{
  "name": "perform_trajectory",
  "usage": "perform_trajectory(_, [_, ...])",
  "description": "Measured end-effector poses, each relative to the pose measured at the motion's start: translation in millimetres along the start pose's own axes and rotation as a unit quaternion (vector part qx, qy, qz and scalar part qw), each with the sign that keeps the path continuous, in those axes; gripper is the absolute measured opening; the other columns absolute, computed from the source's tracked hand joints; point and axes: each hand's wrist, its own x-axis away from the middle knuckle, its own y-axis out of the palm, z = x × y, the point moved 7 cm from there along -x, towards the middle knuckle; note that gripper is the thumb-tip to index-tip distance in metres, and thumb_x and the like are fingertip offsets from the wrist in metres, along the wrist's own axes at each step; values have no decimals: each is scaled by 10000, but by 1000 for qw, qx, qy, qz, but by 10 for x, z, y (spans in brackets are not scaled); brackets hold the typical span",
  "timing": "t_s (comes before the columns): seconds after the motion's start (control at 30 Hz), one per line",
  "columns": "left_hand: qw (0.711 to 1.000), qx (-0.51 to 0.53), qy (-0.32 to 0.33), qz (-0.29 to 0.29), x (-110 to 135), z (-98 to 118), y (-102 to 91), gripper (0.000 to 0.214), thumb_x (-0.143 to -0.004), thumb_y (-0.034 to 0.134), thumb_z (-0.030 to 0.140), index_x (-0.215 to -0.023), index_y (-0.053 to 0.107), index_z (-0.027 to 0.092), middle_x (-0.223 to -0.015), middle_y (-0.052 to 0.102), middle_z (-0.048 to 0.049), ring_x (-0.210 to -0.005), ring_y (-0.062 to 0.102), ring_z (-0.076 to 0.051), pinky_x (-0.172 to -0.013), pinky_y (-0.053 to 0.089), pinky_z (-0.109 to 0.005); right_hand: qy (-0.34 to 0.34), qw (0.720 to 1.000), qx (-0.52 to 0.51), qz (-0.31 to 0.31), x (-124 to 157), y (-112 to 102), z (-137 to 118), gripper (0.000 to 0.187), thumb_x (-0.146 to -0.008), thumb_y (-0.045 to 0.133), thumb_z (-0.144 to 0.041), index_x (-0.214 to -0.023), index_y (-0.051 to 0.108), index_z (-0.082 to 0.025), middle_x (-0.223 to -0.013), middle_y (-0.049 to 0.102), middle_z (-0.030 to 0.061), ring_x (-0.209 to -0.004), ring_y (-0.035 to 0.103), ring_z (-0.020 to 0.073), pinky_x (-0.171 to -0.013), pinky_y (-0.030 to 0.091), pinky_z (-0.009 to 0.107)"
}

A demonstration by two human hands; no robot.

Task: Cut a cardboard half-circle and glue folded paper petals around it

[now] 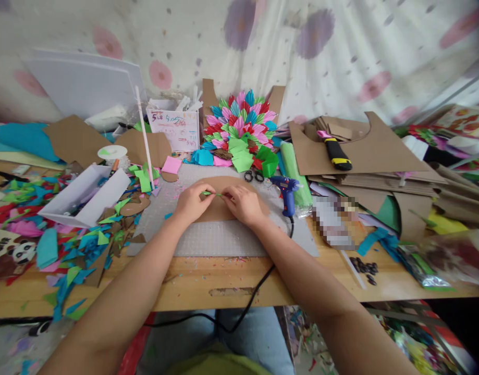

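Observation:
Over a brown cardboard piece [219, 212] with a curved edge, my left hand [195, 201] and my right hand [242, 204] come close together. Both hands pinch a small strip of green paper [208, 193] between thumbs and fingers, one at each end. The cardboard lies on a grey cutting mat [208, 240]. To the right of my right hand rests a blue glue gun [286, 194], its black cord [258, 285] trailing down off the table. Black-handled scissors [254, 176] lie just beyond my fingers.
A colourful paper-petal piece [243, 122] stands at the back. At left are a white box [85, 197] and heaped paper scraps [100, 239]. Cardboard sheets [364, 151] with a yellow-black utility knife [336, 153] are stacked at right. Small black pieces [364, 266] lie near the front.

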Motion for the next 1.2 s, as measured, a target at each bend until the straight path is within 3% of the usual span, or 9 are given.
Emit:
perform_trajectory(0.13, [999, 39, 0, -21, -43, -29, -89, 106, -758, 582, 217, -860, 611, 208, -900, 655, -9, -862, 594, -151, -820, 450, -298, 11, 1000, -7, -11, -1, -8, -37, 153, -878, 489, -269, -921, 616, -194, -859, 643, 38, -838, 559, 157, -699, 385, 252])
perform_trajectory(0.2, [996, 80, -30, 31, -91, -137, -307, 254, -731, 620, 275, -974, 585, 211, -994, 636, -25, -879, 587, -150, -829, 452, -303, 11, 999, -22, -22, 2, -6, -82, 137, -867, 501, -259, -904, 619, -200, -909, 631, 38, -867, 551, 154, -697, 388, 247])
perform_trajectory(0.27, [984, 115, -90, 102, -117, -325, -581, 213, -768, 561, 307, -953, 574, 201, -969, 634, -33, -832, 587, -143, -781, 461, -295, 6, 998, -37, -40, -3, 10, -159, 128, -857, 511, -254, -886, 627, -210, -980, 605, 37, -888, 547, 146, -671, 389, 237])
perform_trajectory(0.37, [980, 107, -156, 67, -117, -554, -768, 152, -740, 579, 329, -809, 583, 194, -810, 630, -18, -760, 580, -151, -734, 453, -292, -2, 996, -37, -78, -46, 62, -328, 138, -851, 506, -238, -886, 638, -215, -1015, 573, 36, -869, 550, 137, -624, 384, 231])
perform_trajectory(0.53, [954, 144, -250, -85, 96, -736, -560, 230, -683, 606, 397, -778, 596, 188, -708, 605, -12, -670, 569, -166, -639, 449, -302, -3, 995, 7, -96, -179, 132, -547, 165, -869, 489, -247, -916, 636, -191, -1038, 569, 64, -907, 538, 161, -634, 398, 243])
perform_trajectory(0.6, [936, 199, -274, -98, 172, -741, -444, 299, -659, 621, 428, -832, 597, 185, -732, 609, -15, -697, 582, -172, -631, 454, -299, -10, 996, 14, -89, -206, 157, -583, 178, -881, 479, -264, -934, 633, -192, -1053, 565, 70, -932, 528, 168, -655, 405, 248])
perform_trajectory(0.8, [945, 208, -250, -33, 129, -699, -364, 280, -598, 675, 342, -805, 587, 175, -703, 617, -9, -699, 589, -166, -648, 443, -293, -78, 993, 21, -81, -155, 215, -646, 235, -917, 424, -274, -950, 639, -187, -1050, 572, 77, -945, 512, 168, -697, 400, 259])
perform_trajectory(1.0, [959, 149, -240, -14, 120, -675, -323, 312, -623, 688, 319, -903, 618, 199, -701, 629, -9, -575, 561, -147, -521, 423, -269, -170, 983, -1, -71, -89, 198, -768, 265, -931, 363, -215, -982, 623, -219, -1038, 595, 48, -978, 491, 154, -758, 388, 256])
perform_trajectory(1.2, [941, 202, -267, 46, 126, -601, -371, 300, -670, 661, 347, -914, 595, 186, -733, 614, -5, -634, 580, -144, -535, 479, -263, -72, 997, 5, -12, -126, 141, -603, 214, -904, 447, -292, -914, 637, -195, -1005, 591, 66, -937, 512, 165, -701, 389, 256])
